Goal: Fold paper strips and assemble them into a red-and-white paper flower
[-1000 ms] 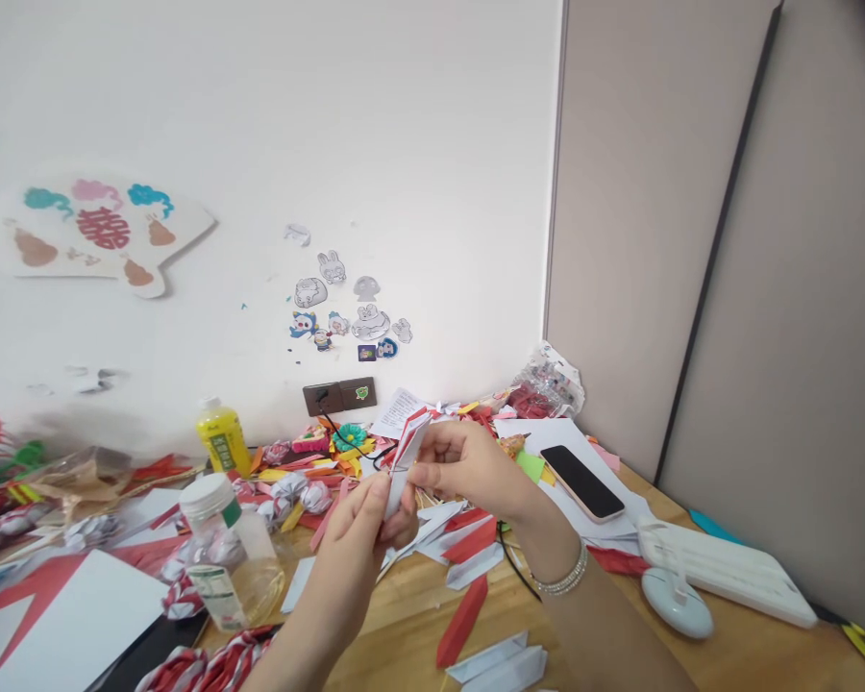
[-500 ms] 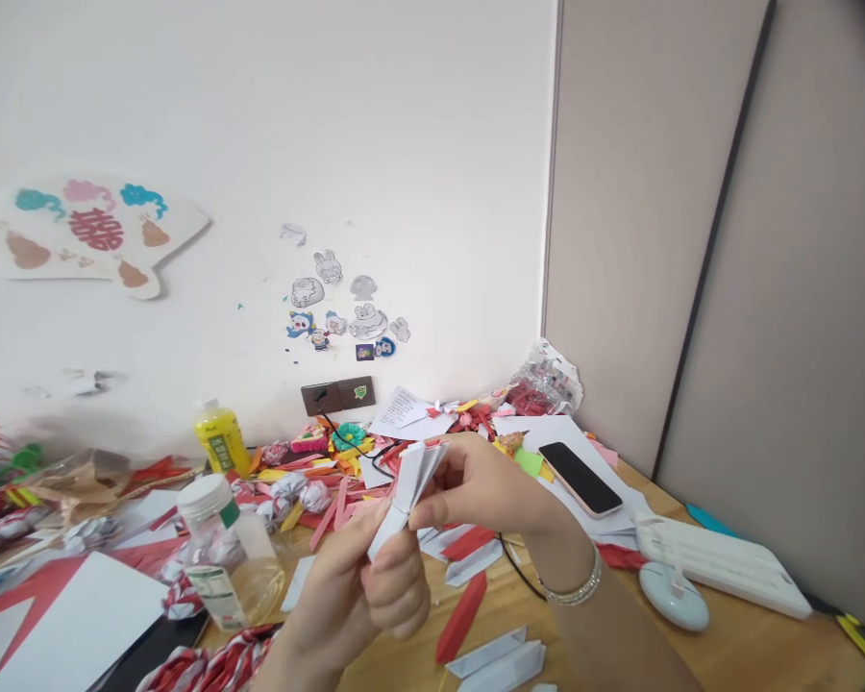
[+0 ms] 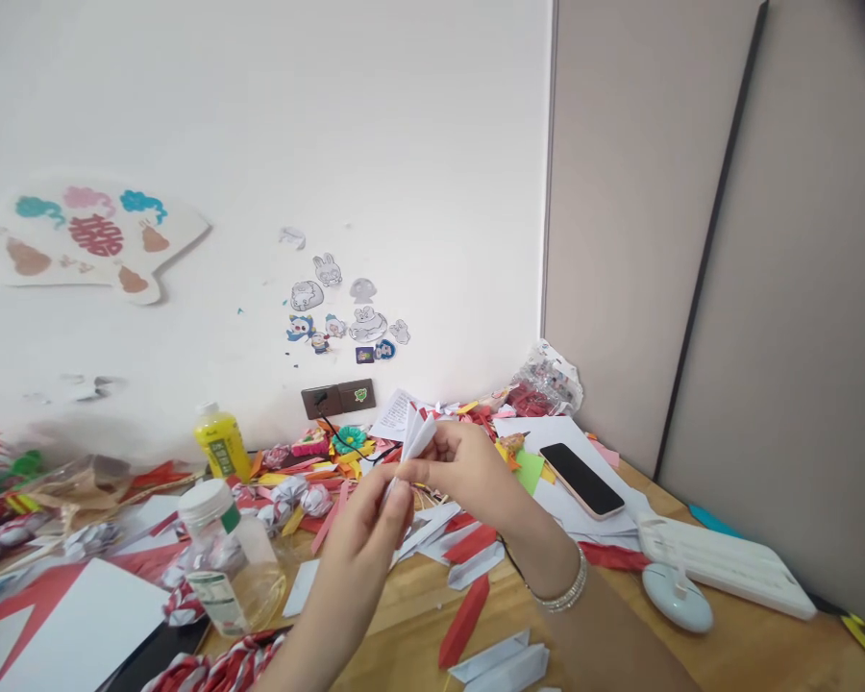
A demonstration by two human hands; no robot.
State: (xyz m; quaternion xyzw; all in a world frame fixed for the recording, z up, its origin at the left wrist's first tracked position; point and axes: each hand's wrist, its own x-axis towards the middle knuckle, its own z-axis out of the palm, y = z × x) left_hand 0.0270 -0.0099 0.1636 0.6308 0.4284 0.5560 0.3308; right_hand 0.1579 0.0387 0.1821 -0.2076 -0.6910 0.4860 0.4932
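A bundle of folded white paper (image 3: 419,432) with some red between its layers rises from my two hands, fanned out at the top. My left hand (image 3: 373,514) is closed round its lower end, which the fingers mostly hide. Closed on the bundle's middle from the right, my right hand (image 3: 457,466) pinches it with thumb and fingers. Below the hands on the table lie a folded red paper strip (image 3: 464,620) and folded white paper strips (image 3: 501,663).
A clear jar (image 3: 227,567) and a yellow bottle (image 3: 221,442) stand to the left. Rightward lie a phone (image 3: 581,479), a mouse (image 3: 678,596) and a white power strip (image 3: 735,567). Paper scraps (image 3: 324,471) are heaped along the wall.
Both hands have turned, and the bundle has risen slightly and now stands more upright. My left hand has shifted up, its thumb now along the front of the bundle.
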